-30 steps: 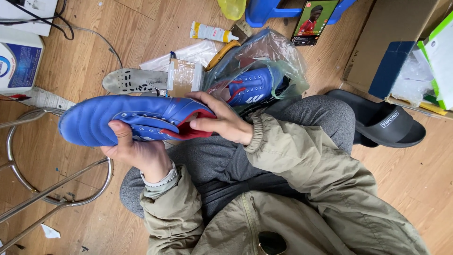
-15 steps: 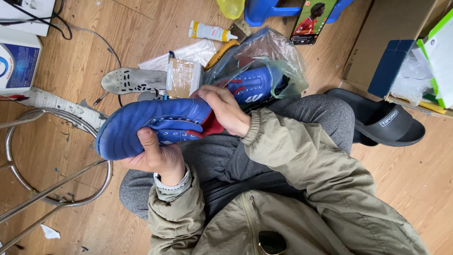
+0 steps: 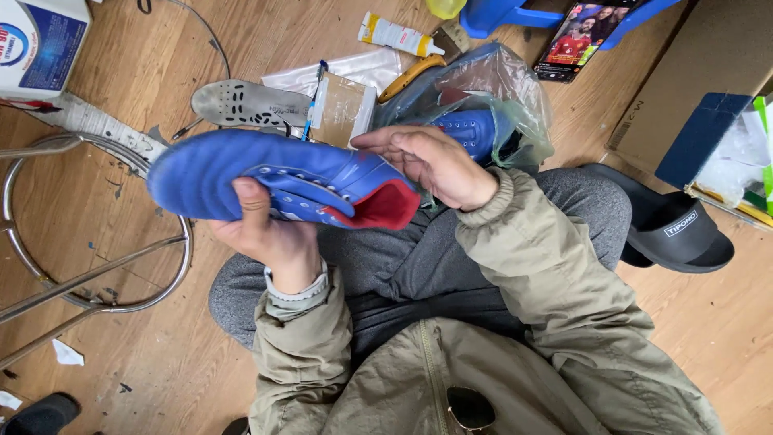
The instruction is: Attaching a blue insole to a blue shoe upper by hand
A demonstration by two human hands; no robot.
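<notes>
At far left, a white and blue printed carton point(image 3: 36, 40) is seen on the wooden plank floor point(image 3: 97, 338), with the curved chrome frame of a stool point(image 3: 88, 250) below it. Further right, a blue lace-up sports shoe with a red lining point(image 3: 274, 181) is held above the lap, toe to the left and opening to the right, seemingly so that the opening is presented for inspection. It is clamped from beneath by the left hand point(image 3: 270, 238), thumb laid over its side. Behind it on the floor a grey perforated insole point(image 3: 241, 103) and a clear plastic packet point(image 3: 342, 105) are laid out, with a white glue tube point(image 3: 398, 34) beyond. The right hand point(image 3: 435, 165) is kept apart from the left, fingers point(image 3: 378, 138) resting on the red rim of the opening; whether anything is pinched cannot be told. A second blue shoe point(image 3: 471, 129) is kept inside a crumpled clear plastic bag point(image 3: 499, 89). At right, a black slide sandal point(image 3: 672, 234) lies beside a brown cardboard box point(image 3: 692, 72).
</notes>
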